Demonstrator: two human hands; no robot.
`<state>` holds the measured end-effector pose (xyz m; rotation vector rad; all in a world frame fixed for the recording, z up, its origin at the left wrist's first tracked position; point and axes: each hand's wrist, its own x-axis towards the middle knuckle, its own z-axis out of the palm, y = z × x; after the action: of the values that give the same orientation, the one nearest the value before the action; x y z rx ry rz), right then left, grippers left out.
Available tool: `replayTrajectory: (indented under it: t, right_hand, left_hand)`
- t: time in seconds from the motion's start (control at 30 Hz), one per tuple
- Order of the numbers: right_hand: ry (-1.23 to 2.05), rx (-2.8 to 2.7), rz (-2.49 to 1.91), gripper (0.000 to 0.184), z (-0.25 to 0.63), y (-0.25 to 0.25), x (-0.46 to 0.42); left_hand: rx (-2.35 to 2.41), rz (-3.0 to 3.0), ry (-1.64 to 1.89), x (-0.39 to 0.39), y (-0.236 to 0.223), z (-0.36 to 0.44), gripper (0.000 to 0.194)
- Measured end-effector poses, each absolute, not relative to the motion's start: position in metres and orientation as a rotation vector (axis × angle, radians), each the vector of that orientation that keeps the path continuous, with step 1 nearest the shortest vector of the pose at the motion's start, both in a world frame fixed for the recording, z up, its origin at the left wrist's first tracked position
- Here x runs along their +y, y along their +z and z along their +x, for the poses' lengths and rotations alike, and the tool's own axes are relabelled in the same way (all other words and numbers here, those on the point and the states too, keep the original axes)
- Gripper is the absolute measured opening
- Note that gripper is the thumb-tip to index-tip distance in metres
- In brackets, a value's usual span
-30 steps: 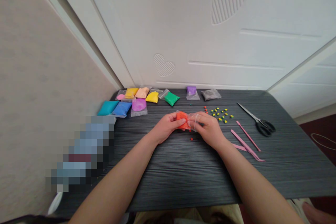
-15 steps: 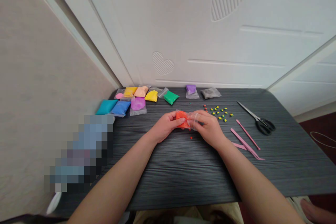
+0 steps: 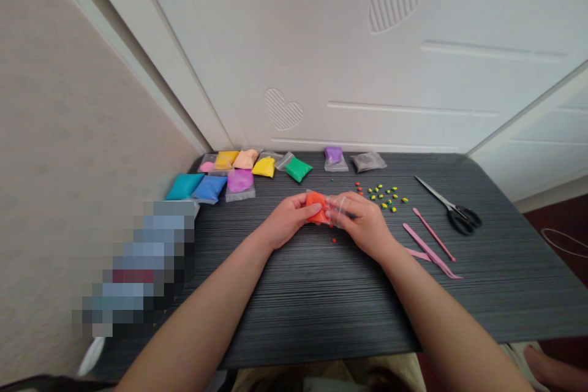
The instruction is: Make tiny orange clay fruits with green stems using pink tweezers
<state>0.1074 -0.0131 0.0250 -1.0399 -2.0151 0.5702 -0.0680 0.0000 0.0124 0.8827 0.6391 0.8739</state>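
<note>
A clear zip bag of orange-red modelling clay (image 3: 315, 202) is held between both hands above the dark table. My left hand (image 3: 289, 219) grips the clay-filled end, thumb pressed on top. My right hand (image 3: 365, 220) is closed on the bag's clear open end, and its fingertips reach toward the clay inside. Whether they touch the clay is hard to make out. A small red clay bit (image 3: 334, 241) lies just below the hands, and others sit partly hidden under the bag. Several tiny green-and-yellow clay pieces (image 3: 384, 197) are scattered beyond my right hand, beside a few red bits (image 3: 359, 188).
Bags of coloured clay line the back left, among them green (image 3: 298, 168), blue (image 3: 210, 188) and magenta (image 3: 240, 182). Purple (image 3: 334, 156) and grey (image 3: 369, 162) bags lie farther right. Pink tools (image 3: 429, 248) and black-handled scissors (image 3: 463, 219) rest at the right. Another person's foot (image 3: 551, 370) shows lower right.
The fingers of my right hand have shifted slightly at the bag's mouth, and the clay's shape in the bag looks a little different. The things on the table have stayed put.
</note>
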Motion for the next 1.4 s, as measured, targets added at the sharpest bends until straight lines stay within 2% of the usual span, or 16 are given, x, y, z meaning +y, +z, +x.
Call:
replayTrajectory:
  t: [0.5, 0.63, 0.8, 1.0, 1.4]
  right_hand:
    - [0.593, -1.981, -1.008, 0.015, 0.107, 0.029, -0.014]
    - [0.638, -1.786, -1.048, 0.009, 0.12, 0.036, -0.011]
    - [0.986, -1.296, -1.094, 0.015, 0.134, 0.036, -0.006]
    - [1.513, -1.124, -0.97, 0.023, 0.133, 0.041, -0.008]
    - [1.574, -0.963, -0.953, 0.013, 0.132, 0.037, -0.006]
  left_hand:
    - [0.637, 0.879, 0.87, 0.001, 0.012, -0.07, 0.021]
    - [0.672, 0.802, 0.97, 0.007, 0.012, -0.08, 0.02]
    - [0.71, 0.725, 1.052, 0.014, 0.009, -0.09, 0.02]
    - [0.688, 0.682, 1.089, 0.017, 0.01, -0.09, 0.02]
    - [0.678, 0.663, 1.099, 0.018, 0.01, -0.092, 0.019]
